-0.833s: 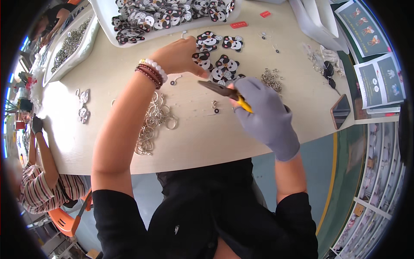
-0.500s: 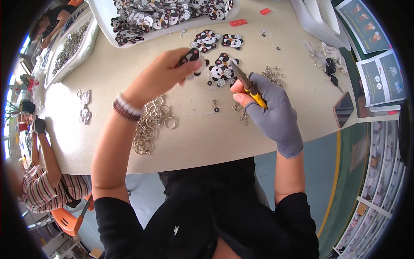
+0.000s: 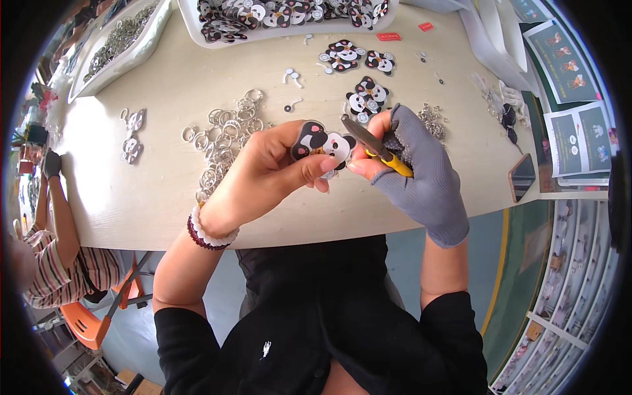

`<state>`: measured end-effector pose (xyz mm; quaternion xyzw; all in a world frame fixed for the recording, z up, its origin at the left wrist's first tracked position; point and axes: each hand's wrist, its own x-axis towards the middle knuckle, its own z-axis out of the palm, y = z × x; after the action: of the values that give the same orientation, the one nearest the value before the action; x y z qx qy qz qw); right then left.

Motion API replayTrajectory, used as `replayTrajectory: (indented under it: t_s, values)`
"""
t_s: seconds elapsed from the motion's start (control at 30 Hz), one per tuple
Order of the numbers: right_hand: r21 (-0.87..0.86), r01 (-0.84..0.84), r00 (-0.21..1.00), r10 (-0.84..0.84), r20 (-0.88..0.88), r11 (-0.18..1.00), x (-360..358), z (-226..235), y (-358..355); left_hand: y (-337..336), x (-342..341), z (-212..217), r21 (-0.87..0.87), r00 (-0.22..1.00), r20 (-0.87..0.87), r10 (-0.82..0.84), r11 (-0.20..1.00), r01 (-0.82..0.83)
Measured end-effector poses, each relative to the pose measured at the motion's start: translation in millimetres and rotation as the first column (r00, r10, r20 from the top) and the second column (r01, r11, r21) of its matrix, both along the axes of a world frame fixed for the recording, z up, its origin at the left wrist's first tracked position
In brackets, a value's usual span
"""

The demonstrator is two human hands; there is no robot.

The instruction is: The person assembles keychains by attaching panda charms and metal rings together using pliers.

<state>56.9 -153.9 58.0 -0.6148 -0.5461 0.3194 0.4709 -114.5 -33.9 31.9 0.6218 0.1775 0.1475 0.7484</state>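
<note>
Between the thumb and fingers of my left hand [image 3: 263,168] is a flat panda charm [image 3: 336,146], black and white with pink marks. My right hand [image 3: 415,164], in a grey fingerless glove, grips pliers [image 3: 388,157] with yellow handles. Their dark jaws point up and left, just beside the charm. The right thumb and fingertips come close to the charm's right edge; I cannot tell whether they touch it. Past the pliers lies a small group of panda charms [image 3: 367,95]. Metal split rings [image 3: 227,128] are heaped beyond and left of my left hand.
A white bin [image 3: 191,29] full of panda charms stands at the far side. Another white tray [image 3: 125,59] holds metal parts. Small metal hardware [image 3: 431,122] lies right of the charms, and a phone [image 3: 522,178] at the right edge. At left another person's gloved hand [image 3: 51,163] rests by the table.
My left hand has come nearer to me and right with the panda charm, meeting the pliers. The pliers have swung lower and tilt more to the left. The view has shifted slightly.
</note>
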Motion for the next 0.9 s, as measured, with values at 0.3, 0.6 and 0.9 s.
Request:
replayTrajectory:
  t_s: [0.3,0.6,0.9]
  values:
    - [0.091,-0.079,0.881,0.027,0.473,0.993,-9,12,-6,3,0,-6,-0.043,0.995,-0.044,-0.094,0.995,0.092]
    - [0.091,0.061,0.993,-0.069,0.092,0.994,-17,-8,-2,-11,2,-10,-0.178,0.982,0.164,0.091,0.982,-0.062]
    - [0.171,-0.131,0.987,0.112,0.117,0.977,-6,-10,2,-11,0,-12,-0.112,0.976,0.201,0.079,0.992,-0.058]
